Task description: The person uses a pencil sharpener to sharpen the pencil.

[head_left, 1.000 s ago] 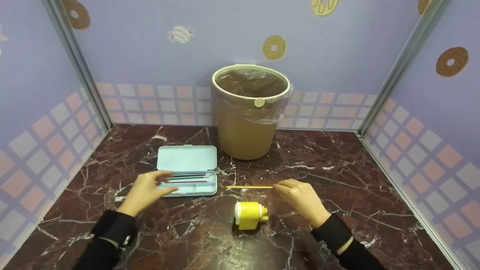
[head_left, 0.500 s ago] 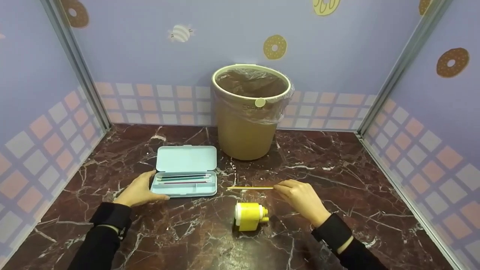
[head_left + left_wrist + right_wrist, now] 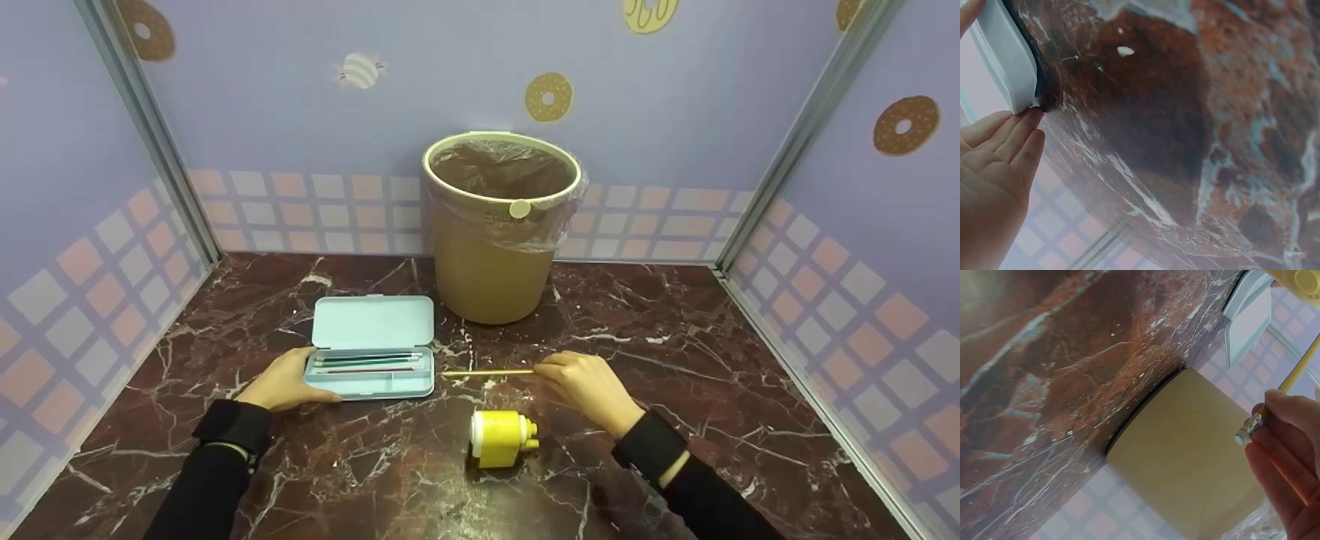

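Observation:
A light-blue pencil case (image 3: 373,321) lies with its lid raised, several pencils inside its back compartment. My left hand (image 3: 283,381) holds the case's left end, thumb along the front edge and fingers at the rear corner. In the left wrist view, the fingers (image 3: 1023,135) touch the case's corner (image 3: 1019,84). My right hand (image 3: 589,386) pinches a yellow pencil (image 3: 487,372) near its eraser end, the tip pointing left toward the case. In the right wrist view, the white eraser and metal band of the pencil (image 3: 1292,377) stick out past thumb and fingers.
A yellow-and-white pencil sharpener (image 3: 499,439) stands on the dark marbled table (image 3: 390,480) between my hands. Behind it is a tan trash bin (image 3: 491,262) with a clear plastic liner. Patterned walls close in the back and both sides.
My left hand moved from over the case's left part to grip its left end. My right hand shifted slightly left, bringing the pencil tip closer to the case.

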`<state>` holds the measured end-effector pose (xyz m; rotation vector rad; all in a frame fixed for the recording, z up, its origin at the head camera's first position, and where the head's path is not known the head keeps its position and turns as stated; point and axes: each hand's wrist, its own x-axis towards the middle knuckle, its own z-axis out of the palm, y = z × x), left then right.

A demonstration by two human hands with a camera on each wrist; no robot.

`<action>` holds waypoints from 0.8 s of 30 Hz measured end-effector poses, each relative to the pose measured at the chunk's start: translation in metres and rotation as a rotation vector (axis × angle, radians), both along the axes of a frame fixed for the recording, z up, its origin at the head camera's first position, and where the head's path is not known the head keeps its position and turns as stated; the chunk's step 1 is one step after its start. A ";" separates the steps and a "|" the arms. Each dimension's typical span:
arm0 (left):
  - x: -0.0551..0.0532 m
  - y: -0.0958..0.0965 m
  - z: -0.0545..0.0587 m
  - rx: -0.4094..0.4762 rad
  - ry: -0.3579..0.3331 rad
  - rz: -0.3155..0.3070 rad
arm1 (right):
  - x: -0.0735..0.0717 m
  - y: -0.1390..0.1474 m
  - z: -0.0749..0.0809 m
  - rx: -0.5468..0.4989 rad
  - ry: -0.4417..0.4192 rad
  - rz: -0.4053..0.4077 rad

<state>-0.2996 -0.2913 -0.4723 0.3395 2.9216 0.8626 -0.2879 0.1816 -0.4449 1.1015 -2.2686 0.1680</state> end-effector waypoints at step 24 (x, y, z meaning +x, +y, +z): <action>-0.001 0.001 0.004 -0.084 0.027 0.004 | -0.079 -0.142 0.024 0.226 -0.278 -0.030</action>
